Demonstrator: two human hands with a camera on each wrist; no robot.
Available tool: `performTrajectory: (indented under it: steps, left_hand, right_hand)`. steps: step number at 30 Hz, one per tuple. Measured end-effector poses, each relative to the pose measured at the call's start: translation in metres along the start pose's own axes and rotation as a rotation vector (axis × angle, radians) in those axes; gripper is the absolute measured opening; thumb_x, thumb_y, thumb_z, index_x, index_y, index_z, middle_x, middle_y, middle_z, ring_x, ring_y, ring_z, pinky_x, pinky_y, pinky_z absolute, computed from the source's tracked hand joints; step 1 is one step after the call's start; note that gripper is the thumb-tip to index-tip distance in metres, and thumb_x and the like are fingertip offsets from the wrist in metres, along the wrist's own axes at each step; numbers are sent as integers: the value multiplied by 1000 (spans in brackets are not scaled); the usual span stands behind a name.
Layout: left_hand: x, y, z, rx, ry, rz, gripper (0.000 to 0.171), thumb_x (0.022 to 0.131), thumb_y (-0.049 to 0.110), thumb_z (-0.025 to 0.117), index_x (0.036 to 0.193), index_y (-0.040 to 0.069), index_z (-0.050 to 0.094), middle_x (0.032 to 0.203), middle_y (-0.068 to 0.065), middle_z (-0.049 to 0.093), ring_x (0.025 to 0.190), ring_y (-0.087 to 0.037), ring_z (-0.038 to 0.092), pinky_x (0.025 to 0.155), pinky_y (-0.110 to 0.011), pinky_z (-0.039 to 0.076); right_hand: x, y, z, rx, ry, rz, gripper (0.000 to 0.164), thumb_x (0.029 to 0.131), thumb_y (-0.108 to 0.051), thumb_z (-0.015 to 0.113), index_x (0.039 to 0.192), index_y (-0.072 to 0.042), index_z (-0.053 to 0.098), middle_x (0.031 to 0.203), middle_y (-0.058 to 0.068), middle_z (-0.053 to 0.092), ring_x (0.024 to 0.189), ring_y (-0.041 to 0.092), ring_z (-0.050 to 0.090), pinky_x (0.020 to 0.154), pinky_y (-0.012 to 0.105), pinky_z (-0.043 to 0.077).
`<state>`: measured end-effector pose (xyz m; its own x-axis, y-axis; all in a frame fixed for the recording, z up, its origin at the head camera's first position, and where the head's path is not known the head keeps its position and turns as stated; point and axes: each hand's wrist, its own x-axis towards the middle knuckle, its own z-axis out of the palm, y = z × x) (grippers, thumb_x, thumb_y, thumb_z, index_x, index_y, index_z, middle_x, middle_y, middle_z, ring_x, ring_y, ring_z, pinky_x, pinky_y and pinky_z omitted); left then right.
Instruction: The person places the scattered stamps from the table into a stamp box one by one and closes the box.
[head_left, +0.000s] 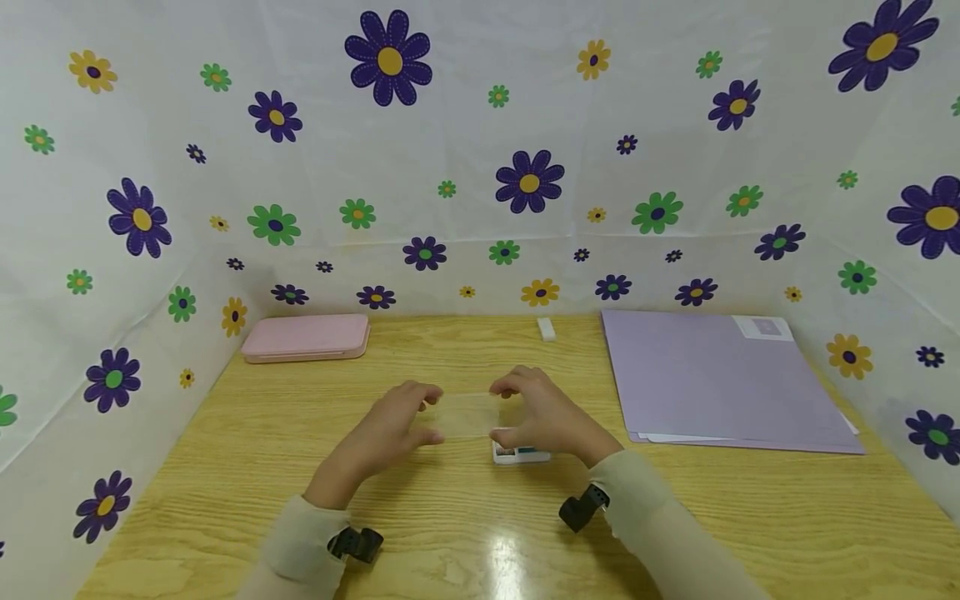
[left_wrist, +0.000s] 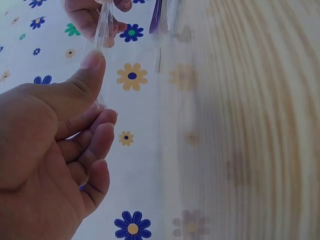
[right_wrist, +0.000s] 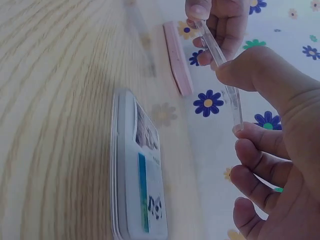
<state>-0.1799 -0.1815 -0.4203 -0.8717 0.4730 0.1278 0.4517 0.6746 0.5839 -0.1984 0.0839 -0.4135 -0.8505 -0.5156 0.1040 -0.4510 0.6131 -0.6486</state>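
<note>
A clear, flat rectangular plastic piece with a thin raised edge, like a lid, is held between both hands above the table. My left hand pinches its left end, thumb on the near side and fingers on the far side. At the opposite end, my right hand grips it the same way. Seen edge-on in the right wrist view, the clear piece spans from one hand to the other. Below the right hand lies a small white case, partly hidden by that hand; pictures and a teal strip show on its top.
A pink pencil case lies at the back left of the wooden table. At the back stands a small white block, like an eraser. Purple folders with papers lie on the right. Flowered cloth encloses the table's back and sides.
</note>
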Motion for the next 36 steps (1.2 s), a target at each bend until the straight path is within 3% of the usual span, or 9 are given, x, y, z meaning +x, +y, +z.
performTrajectory:
  steps: [9, 16, 21, 36]
  left_hand:
    - [11, 15, 12, 22, 0, 41, 51, 88, 18, 77, 131, 1, 55, 120, -10, 58, 110, -27, 56, 93, -45, 45]
    - [21, 27, 25, 77, -49, -24, 53, 87, 26, 77, 132, 5, 57, 121, -6, 59, 113, -27, 55, 95, -52, 41]
    - [24, 34, 30, 128, -74, -20, 53, 88, 29, 77, 131, 6, 58, 121, -6, 60, 115, -30, 54, 94, -57, 39]
    - [33, 39, 47, 135, -125, 21, 54, 87, 34, 76, 129, 6, 58, 117, -6, 59, 109, -27, 54, 89, -50, 44]
  right_hand:
    - [-16, 14, -10, -25, 20, -27, 54, 76, -27, 85, 121, -5, 64, 112, 2, 56, 107, 22, 49, 93, 43, 44]
    - [-29, 26, -15, -20, 24, -6, 55, 76, -26, 84, 122, -5, 63, 113, 3, 57, 109, 25, 50, 95, 45, 44]
    - [-35, 33, -16, -11, 17, 13, 54, 76, -26, 85, 122, -6, 64, 112, 2, 57, 107, 22, 50, 94, 44, 44]
    - [-45, 51, -19, -2, -10, 17, 54, 73, -24, 86, 119, -6, 65, 109, 1, 58, 104, 22, 52, 94, 46, 44]
